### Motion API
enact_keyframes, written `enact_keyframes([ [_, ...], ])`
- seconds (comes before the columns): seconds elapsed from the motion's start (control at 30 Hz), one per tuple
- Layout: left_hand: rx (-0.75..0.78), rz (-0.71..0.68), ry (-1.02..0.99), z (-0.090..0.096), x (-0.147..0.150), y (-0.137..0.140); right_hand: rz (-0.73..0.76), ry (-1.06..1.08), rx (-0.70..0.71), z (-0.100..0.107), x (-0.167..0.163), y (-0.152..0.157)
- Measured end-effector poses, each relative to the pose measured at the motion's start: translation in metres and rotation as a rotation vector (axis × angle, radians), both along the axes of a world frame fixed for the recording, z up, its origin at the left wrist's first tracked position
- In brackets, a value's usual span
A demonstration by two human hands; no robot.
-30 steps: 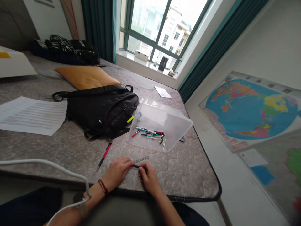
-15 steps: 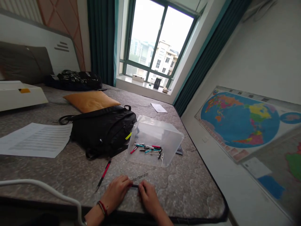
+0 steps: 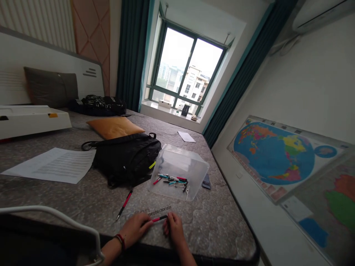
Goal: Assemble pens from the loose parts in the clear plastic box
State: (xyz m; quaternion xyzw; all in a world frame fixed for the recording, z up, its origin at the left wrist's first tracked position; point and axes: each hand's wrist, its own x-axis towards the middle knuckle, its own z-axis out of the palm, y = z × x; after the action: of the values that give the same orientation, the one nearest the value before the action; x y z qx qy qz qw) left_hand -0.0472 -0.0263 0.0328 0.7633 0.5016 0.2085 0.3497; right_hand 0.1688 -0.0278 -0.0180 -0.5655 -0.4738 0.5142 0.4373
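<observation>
Both hands rest low on the grey mattress (image 3: 216,225), holding one red and black pen (image 3: 160,219) between them. My left hand (image 3: 134,229) pinches its left end and my right hand (image 3: 173,229) grips its right end. A second red and black pen (image 3: 124,205) lies loose on the mattress just up and left of my left hand. Beyond the hands stands a clear plastic box (image 3: 180,162) tipped on its side, with several coloured pens (image 3: 173,180) spilled inside.
A black bag (image 3: 126,157) lies left of the box, a printed sheet (image 3: 54,164) further left, an orange pillow (image 3: 113,126) behind. A dark phone (image 3: 206,181) sits right of the box. A white cable (image 3: 50,214) crosses the lower left. The mattress edge runs along the right.
The camera has tilted up, so the hands sit lower in view. The hands have drawn slightly apart and more of the pen's red section shows between them.
</observation>
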Motion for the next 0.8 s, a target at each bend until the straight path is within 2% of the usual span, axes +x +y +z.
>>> enact_keyframes([
  [0.17, -0.135, 0.032, -0.253, -0.007, -0.008, 0.003, -0.01, 0.043, 0.018, 0.002, 0.0, 0.001],
  [0.43, -0.142, 0.306, -0.523, -0.014, -0.006, -0.001, 0.017, 0.022, -0.019, 0.0, -0.004, 0.007],
  [0.57, -0.11, 0.324, -0.546, -0.017, -0.005, -0.003, 0.025, 0.012, -0.051, 0.002, -0.001, 0.008],
  [0.8, -0.085, 0.317, -0.545, -0.017, 0.003, -0.013, 0.012, 0.036, -0.123, 0.019, 0.005, 0.004],
])
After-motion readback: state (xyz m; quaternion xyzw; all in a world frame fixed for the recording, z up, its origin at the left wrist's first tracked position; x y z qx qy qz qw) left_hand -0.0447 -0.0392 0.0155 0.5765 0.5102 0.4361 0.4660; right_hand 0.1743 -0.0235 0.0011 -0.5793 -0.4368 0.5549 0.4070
